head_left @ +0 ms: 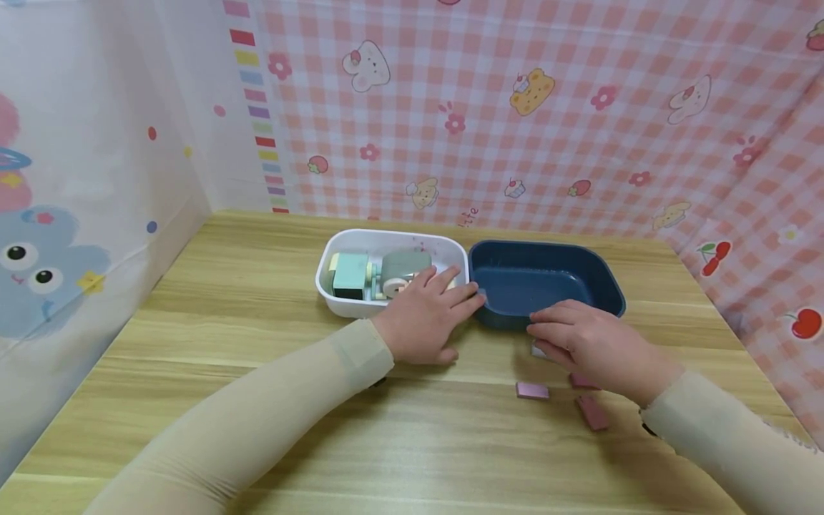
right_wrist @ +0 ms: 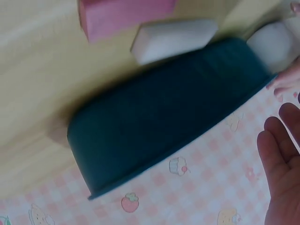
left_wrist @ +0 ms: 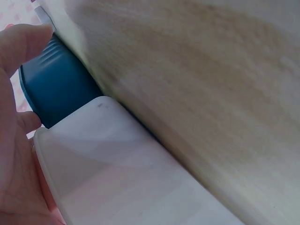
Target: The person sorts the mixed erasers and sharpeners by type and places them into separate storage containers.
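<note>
My left hand (head_left: 425,318) reaches over the front right of a white bin (head_left: 350,307), its fingers spread and pointing toward the neighbouring bin. Within the white bin lie a mint-green boxy piece (head_left: 351,268) and a grey-green rounded piece (head_left: 407,263), partly behind my hand. A dark blue bin (head_left: 547,247) stands against its right side. My right hand (head_left: 589,350) hovers by the blue bin's front rim, fingers extended; the right wrist view shows nothing in it. Under it lies a white block (right_wrist: 176,40), mostly hidden in the head view, close to the blue bin's front wall.
In front of the bins, a light pink block (head_left: 532,390) and a darker pink block (head_left: 591,413) rest on the wooden table (head_left: 412,450). Another pink block (head_left: 582,381) is partly covered by my right hand. A patterned cloth (head_left: 489,143) hangs behind the table.
</note>
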